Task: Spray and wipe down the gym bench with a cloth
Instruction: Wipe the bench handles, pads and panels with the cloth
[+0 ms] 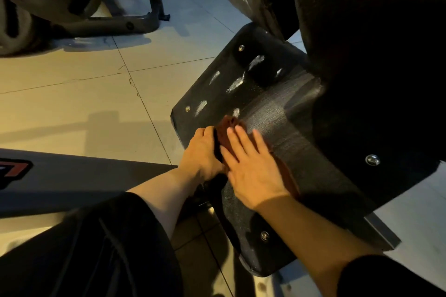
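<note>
Two hands of ours work on the black textured bench panel [277,113], which fills the right side above the tiled floor [72,94]. Our right hand [253,169] presses flat, fingers straight, on the reddish-brown cloth [229,125] near the panel's left edge. Our left hand [202,152] grips that edge beside it, with white spray streaks [235,85] beyond.

Dim, warm yellowish light over the tiled floor [72,94], cooler bluish cast toward the top, long soft shadows across the tiles, black padding [376,55] lost in deep shadow (almost no detail), slight blur throughout, wide-angle bending at edges
</note>
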`<state>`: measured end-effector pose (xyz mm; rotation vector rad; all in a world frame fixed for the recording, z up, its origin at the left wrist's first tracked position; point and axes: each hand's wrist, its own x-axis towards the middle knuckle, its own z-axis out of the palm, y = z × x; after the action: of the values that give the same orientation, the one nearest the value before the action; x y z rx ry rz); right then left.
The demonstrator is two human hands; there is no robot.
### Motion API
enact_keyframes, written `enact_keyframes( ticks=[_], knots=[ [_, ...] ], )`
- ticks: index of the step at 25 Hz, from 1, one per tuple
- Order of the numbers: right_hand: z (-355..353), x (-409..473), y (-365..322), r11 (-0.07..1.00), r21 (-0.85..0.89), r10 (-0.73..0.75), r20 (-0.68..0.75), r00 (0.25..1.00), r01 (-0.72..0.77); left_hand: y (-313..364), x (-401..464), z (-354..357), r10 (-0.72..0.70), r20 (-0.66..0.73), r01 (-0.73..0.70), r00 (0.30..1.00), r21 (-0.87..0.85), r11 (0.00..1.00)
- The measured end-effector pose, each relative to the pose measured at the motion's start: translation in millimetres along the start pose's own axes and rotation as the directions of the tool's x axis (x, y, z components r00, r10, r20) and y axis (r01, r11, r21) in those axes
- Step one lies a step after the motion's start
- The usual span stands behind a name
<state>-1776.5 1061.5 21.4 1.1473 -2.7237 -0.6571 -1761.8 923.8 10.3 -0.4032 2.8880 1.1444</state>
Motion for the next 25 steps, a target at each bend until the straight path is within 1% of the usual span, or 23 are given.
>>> enact_keyframes(
  ticks=[2, 4, 5, 6, 8, 9, 10, 11, 12, 14, 15, 16, 17, 18, 19, 21, 23, 24, 25],
  knots=[
    [5.2, 2.3, -3.9, 0.999, -0.013, -0.034, 0.008, 0.999, 0.035, -3.8, 1.2, 1.4, -0.002, 0.020, 0.002, 1.000, 0.027, 1.000],
    [-0.4, 8.2, 7.4, 0.999, -0.044, 0.003, -0.014, 1.000, -0.003, -3.7, 5.5, 1.7, -0.008, 0.015, 0.008, 1.000, -0.011, 1.000],
    [-5.9, 13.0, 16.9, 0.997, -0.050, 0.065, -0.041, 0.997, -0.067, -2.1, 7.1, 0.6, -0.009, -0.008, 0.009, 1.000, -0.047, 0.999],
    [-10.7, 19.1, 28.0, 0.986, -0.036, 0.162, -0.078, 0.984, -0.165, -0.3, 8.6, -0.9, -0.017, -0.035, 0.014, 0.999, -0.082, 0.997],
    [-19.2, 29.3, 47.2, 0.929, 0.023, 0.369, -0.157, 0.916, -0.370, 0.8, 12.1, -1.9, -0.050, -0.050, 0.044, 0.997, -0.129, 0.991],
    [-22.2, 33.8, 52.4, 0.900, 0.064, 0.435, -0.182, 0.882, -0.431, -1.2, 13.1, -1.3, -0.067, -0.041, 0.061, 0.997, -0.140, 0.988],
    [-23.0, 38.6, 53.1, 0.884, 0.108, 0.468, -0.193, 0.863, -0.455, -4.1, 12.5, -0.2, -0.078, -0.034, 0.072, 0.996, -0.142, 0.987],
    [-20.9, 44.7, 49.4, 0.890, 0.138, 0.455, -0.192, 0.870, -0.435, -7.6, 11.3, 0.9, -0.090, -0.030, 0.085, 0.996, -0.134, 0.987],
    [-18.6, 50.9, 42.1, 0.919, 0.145, 0.390, -0.185, 0.902, -0.367, -11.9, 10.2, 1.9, -0.104, -0.027, 0.100, 0.994, -0.121, 0.988],
    [-8.4, 57.3, 15.8, 0.989, 0.082, 0.137, -0.142, 0.980, -0.127, -20.3, 8.0, 2.8, -0.107, -0.025, 0.104, 0.994, -0.089, 0.991],
    [-2.2, 56.5, 1.1, 0.999, 0.053, 0.007, -0.111, 0.994, -0.001, -22.9, 6.4, 2.5, -0.093, -0.028, 0.091, 0.995, -0.072, 0.993],
    [2.6, 54.7, -8.8, 0.996, 0.046, -0.076, -0.069, 0.995, 0.080, -24.1, 5.2, 1.8, -0.077, -0.028, 0.076, 0.997, -0.055, 0.996],
    [4.4, 54.2, -12.0, 0.992, 0.051, -0.110, -0.043, 0.993, 0.112, -24.6, 5.1, 1.5, -0.065, -0.027, 0.064, 0.998, -0.042, 0.997],
    [2.8, 54.7, -9.6, 0.993, 0.055, -0.104, -0.041, 0.994, 0.106, -24.7, 5.8, 1.8, -0.060, -0.027, 0.059, 0.998, -0.042, 0.997],
    [-1.6, 56.0, -2.0, 0.997, 0.045, -0.058, -0.054, 0.997, 0.060, -23.6, 7.4, 2.1, -0.059, -0.030, 0.058, 0.998, -0.061, 0.997],
    [-18.0, 59.5, 25.8, 0.991, 0.014, 0.134, -0.122, 0.983, -0.133, -17.2, 12.3, 1.0, -0.066, -0.044, 0.058, 0.997, -0.145, 0.988],
    [-37.8, 62.5, 59.1, 0.940, 0.032, 0.340, -0.162, 0.926, -0.339, -9.4, 19.7, -2.1, -0.058, -0.048, 0.047, 0.997, -0.203, 0.978],
    [-42.0, 64.2, 69.2, 0.920, 0.046, 0.391, -0.152, 0.908, -0.388, -6.1, 23.2, -3.9, -0.046, -0.050, 0.035, 0.998, -0.210, 0.977],
    [-42.0, 66.4, 72.7, 0.914, 0.040, 0.404, -0.148, 0.903, -0.403, -3.2, 26.3, -5.8, -0.038, -0.055, 0.025, 0.998, -0.214, 0.976]
  ],
)
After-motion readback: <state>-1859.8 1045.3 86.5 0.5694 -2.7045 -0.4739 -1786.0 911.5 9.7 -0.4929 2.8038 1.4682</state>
